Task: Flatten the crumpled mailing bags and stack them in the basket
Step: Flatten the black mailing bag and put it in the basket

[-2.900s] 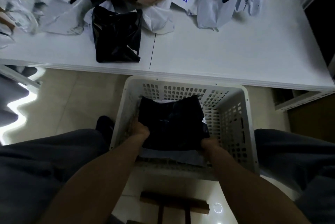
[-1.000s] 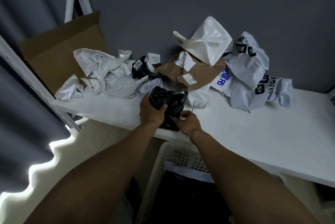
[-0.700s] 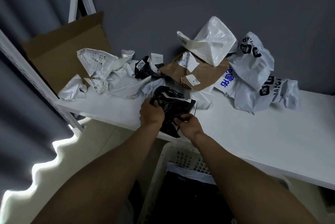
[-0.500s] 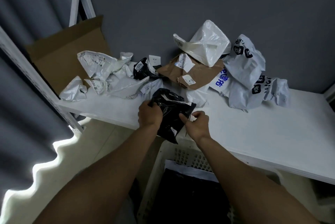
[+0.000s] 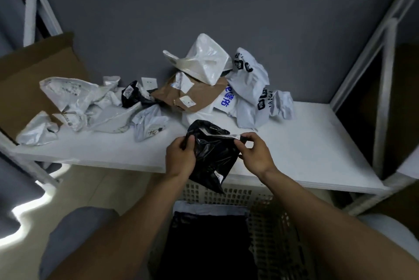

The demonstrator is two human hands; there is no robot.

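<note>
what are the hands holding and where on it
One crumpled black mailing bag: left hand grips its upper left edge, right hand pinches its upper right corner.

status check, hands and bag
Left hand and right hand grip black bag by its top corners. Bag crumpled, held over shelf edge, above basket. Nothing in the way.

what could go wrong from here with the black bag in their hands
1. The black bag is crumpled and hangs in the air between the left hand and right hand, above the basket; let go now, it would likely land unflattened on the flat stack.
2. The right hand pinches only the top edge with its pale strip; a hard pull could tear it or let it slip.
</note>
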